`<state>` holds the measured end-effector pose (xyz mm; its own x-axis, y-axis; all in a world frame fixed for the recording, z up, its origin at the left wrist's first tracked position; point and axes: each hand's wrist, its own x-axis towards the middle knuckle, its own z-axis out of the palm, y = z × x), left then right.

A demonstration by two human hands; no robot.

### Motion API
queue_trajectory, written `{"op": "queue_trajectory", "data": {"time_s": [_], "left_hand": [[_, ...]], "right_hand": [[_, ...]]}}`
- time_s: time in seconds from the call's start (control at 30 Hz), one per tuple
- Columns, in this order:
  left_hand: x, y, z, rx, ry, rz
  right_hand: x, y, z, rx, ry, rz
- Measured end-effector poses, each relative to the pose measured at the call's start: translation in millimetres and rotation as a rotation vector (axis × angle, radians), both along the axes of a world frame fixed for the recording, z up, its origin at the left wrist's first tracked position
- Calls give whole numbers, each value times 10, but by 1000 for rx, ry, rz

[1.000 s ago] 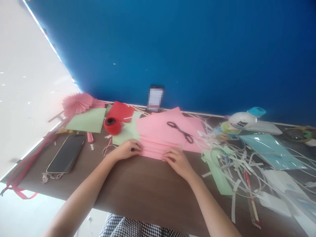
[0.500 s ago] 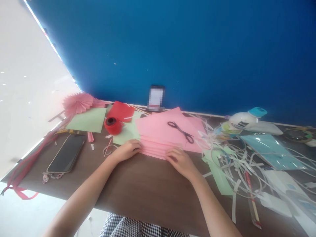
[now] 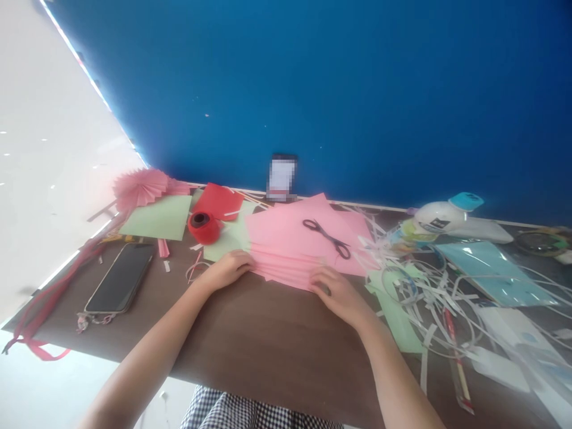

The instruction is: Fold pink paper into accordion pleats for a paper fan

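A sheet of pink paper (image 3: 286, 271), creased in narrow parallel pleats, lies flat on the table between my hands. My left hand (image 3: 230, 268) grips the left end of the pleats, its fingers bent and closed. At the right end, my right hand (image 3: 334, 291) pinches the paper's edge between thumb and fingers. Directly behind are larger sheets of pink paper (image 3: 286, 223). On these sheets rest black-handled scissors (image 3: 328, 238), apart from both hands.
To the left lie a phone (image 3: 120, 279), a red ribbon roll (image 3: 202, 228), green paper (image 3: 158, 217) and a pink pleated rosette (image 3: 140, 187). Tangled white strips (image 3: 429, 310), a white bottle (image 3: 435, 217) and a blue packet (image 3: 496, 273) crowd the right. A blue wall (image 3: 313, 89) rises behind.
My right hand has shifted to the right along the pleated paper, and the front pleats have spread slightly. My left hand has moved a little to the left.
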<state>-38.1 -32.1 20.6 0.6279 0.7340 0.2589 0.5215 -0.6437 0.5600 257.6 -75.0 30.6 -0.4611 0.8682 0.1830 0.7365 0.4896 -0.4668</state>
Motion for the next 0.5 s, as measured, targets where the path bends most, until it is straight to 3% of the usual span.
{"op": "queue_trajectory", "data": {"time_s": [0.17,0.5], "left_hand": [[-26,-5,27,-21,23,19],[-66,4,52,51,74,-72]], "right_hand": [[32,25,-42,50,-19,-6],[191,84,-127,38,-21,-28]]}}
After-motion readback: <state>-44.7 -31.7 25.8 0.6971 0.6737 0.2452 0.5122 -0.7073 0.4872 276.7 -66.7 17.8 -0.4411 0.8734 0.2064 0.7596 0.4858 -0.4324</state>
